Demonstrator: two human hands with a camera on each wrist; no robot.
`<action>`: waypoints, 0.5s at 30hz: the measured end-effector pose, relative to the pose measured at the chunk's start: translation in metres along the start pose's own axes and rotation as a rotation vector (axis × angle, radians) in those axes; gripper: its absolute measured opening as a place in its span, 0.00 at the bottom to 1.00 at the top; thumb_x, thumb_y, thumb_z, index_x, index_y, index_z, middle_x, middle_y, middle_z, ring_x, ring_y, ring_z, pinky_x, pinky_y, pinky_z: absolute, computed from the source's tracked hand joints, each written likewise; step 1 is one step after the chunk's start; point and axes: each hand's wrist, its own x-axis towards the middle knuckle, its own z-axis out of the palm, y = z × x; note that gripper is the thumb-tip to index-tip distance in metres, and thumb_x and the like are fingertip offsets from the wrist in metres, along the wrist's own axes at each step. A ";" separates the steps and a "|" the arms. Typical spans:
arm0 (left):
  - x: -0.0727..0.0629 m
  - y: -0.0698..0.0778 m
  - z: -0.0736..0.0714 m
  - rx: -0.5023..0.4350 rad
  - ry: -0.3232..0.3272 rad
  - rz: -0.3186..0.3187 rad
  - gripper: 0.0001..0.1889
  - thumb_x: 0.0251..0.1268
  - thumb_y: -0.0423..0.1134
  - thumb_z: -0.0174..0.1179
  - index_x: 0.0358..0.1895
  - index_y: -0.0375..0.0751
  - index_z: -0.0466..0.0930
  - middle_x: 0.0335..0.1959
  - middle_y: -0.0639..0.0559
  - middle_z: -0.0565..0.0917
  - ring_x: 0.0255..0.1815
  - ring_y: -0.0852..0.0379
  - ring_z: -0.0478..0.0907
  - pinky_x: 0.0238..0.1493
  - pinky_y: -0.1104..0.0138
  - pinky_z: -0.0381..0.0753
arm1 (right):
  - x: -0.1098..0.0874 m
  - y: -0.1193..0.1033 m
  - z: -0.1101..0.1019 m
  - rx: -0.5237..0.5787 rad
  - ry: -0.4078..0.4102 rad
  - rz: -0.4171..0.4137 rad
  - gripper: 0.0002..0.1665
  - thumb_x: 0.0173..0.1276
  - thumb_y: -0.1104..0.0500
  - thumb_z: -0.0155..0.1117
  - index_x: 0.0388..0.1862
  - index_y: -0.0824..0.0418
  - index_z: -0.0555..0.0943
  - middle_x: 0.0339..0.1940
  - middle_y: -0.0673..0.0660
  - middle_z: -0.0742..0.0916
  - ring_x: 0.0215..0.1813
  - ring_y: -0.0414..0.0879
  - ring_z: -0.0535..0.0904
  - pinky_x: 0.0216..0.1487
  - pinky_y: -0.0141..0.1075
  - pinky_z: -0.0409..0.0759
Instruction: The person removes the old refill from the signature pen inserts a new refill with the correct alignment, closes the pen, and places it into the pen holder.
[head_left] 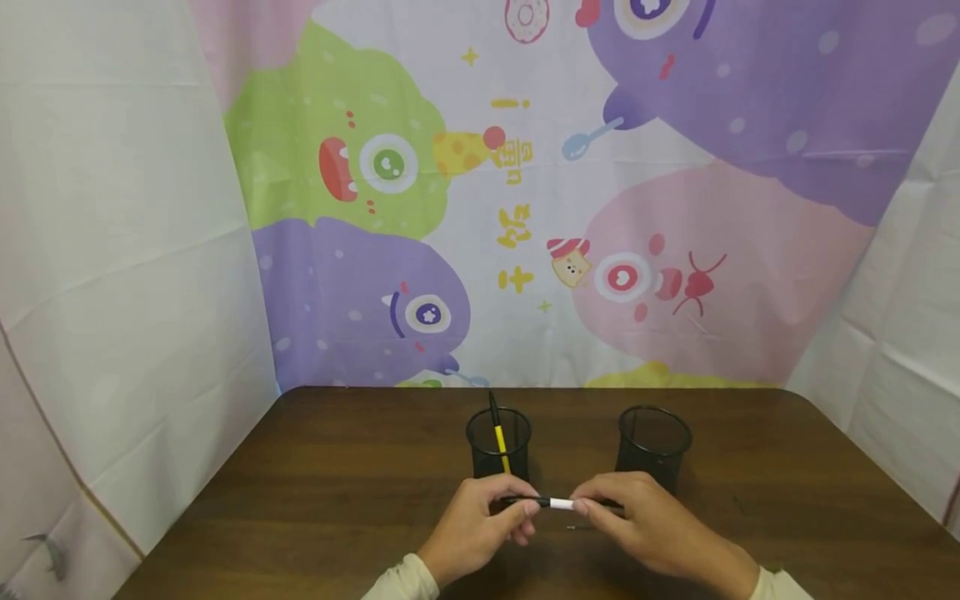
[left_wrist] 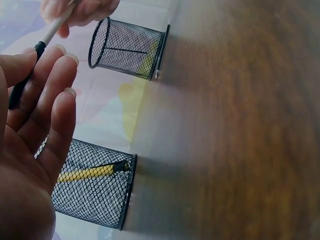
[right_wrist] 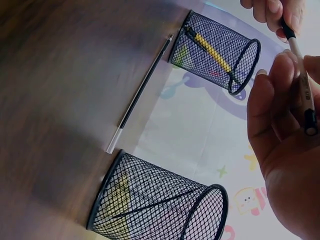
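Both hands hold a pen with a white barrel and black ends (head_left: 561,503) level above the table. My left hand (head_left: 483,525) pinches one black end between thumb and fingers. The white barrel (right_wrist: 302,82) is pinched by my right hand (head_left: 648,521), near its other black end. Below the hands, a thin ink refill (right_wrist: 134,104) with a dark tube and a clear end lies on the tabletop. Behind the left hand, a black mesh pen cup (head_left: 480,458) holds a yellow and black pen (head_left: 501,442) upright and tilted.
A second black mesh pen cup (head_left: 652,450) stands behind my right hand; a thin dark line shows through its mesh, and I cannot tell what it is. Brown wooden table (head_left: 337,467) extends to both sides. Behind it hangs a cartoon-printed cloth (head_left: 540,350), with white cloth at the sides.
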 end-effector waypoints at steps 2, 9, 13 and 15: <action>0.000 0.000 0.000 0.001 0.002 -0.004 0.05 0.71 0.36 0.63 0.44 0.40 0.84 0.27 0.48 0.86 0.24 0.59 0.84 0.29 0.62 0.86 | 0.000 0.000 0.000 0.006 0.002 0.001 0.04 0.72 0.57 0.66 0.44 0.49 0.85 0.35 0.38 0.84 0.33 0.33 0.77 0.33 0.31 0.80; 0.000 0.001 0.001 -0.006 0.009 -0.012 0.05 0.71 0.36 0.63 0.44 0.39 0.84 0.27 0.48 0.86 0.24 0.58 0.84 0.29 0.61 0.86 | -0.001 0.000 0.001 0.012 0.011 0.010 0.08 0.68 0.58 0.71 0.43 0.47 0.81 0.31 0.38 0.82 0.30 0.32 0.77 0.31 0.30 0.79; -0.001 0.002 0.002 -0.009 0.005 -0.009 0.06 0.71 0.37 0.63 0.45 0.39 0.84 0.27 0.48 0.86 0.24 0.58 0.84 0.29 0.62 0.86 | -0.001 -0.001 0.002 -0.012 0.028 0.003 0.08 0.67 0.59 0.72 0.40 0.47 0.80 0.30 0.37 0.82 0.30 0.32 0.77 0.30 0.29 0.79; -0.001 0.002 0.002 -0.008 0.003 -0.005 0.06 0.71 0.37 0.63 0.44 0.39 0.84 0.27 0.47 0.86 0.24 0.58 0.84 0.29 0.62 0.86 | -0.001 -0.001 0.003 -0.013 0.029 0.002 0.07 0.68 0.58 0.71 0.39 0.47 0.81 0.30 0.38 0.82 0.30 0.32 0.76 0.30 0.29 0.79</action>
